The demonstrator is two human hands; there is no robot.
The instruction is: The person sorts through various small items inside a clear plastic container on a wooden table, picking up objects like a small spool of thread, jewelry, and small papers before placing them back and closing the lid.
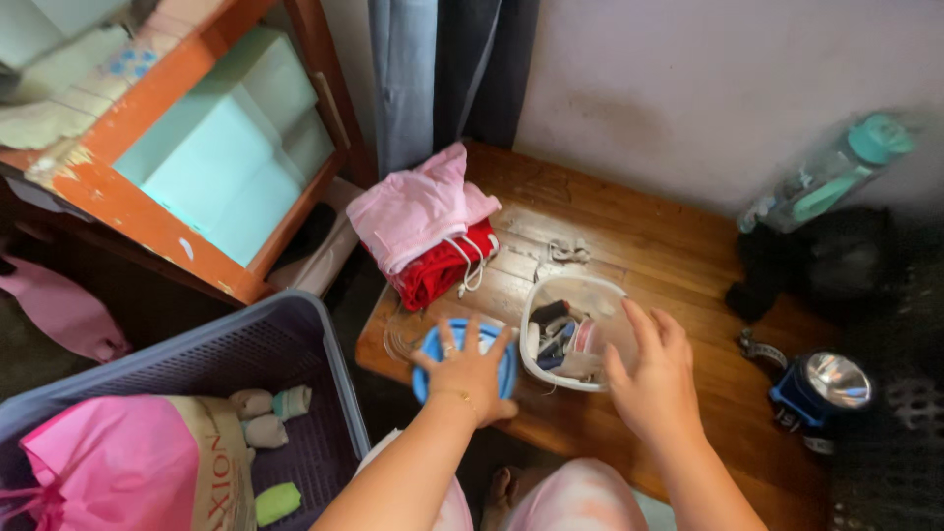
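Left hand (470, 369): fingers spread, palm down flat on the round blue lid (447, 366), pressing not gripping. Lid lies flat at the front-left corner of the wooden desk (649, 246), near the front edge; round, so no long axis.

Right hand (654, 379): open, fingers loosely curled against the right rim of the clear plastic container (580, 295), touching the wall, not closed around it. Container sits upright, mouth up, just right of the lid and touching or nearly touching it; rounded-rectangle shape, long axis roughly front to back on the desk. Small mixed items inside, too jumbled to count.

Edges and room:
- Desk's left edge drops off beside the lid; grey laundry basket (295, 339) stands below, close to that edge.
- Bare wood behind the container up to the wall, with only one small white item (568, 250) on it.
- Folded clothes (428, 231) at back left: one pink piece on one red piece, pile slightly overhanging the left edge.
- Right side crowded: one blue headlamp (821, 388), one dark cloth bundle (816, 261), one teal-capped bottle (831, 172) leaning on the wall.

Basket holds one pink bag (118, 462) and four small rolled sock-like items. One orange-framed cabinet (187, 157) at upper left, well apart from the hands.

Counts: one lid, one container, two hands.
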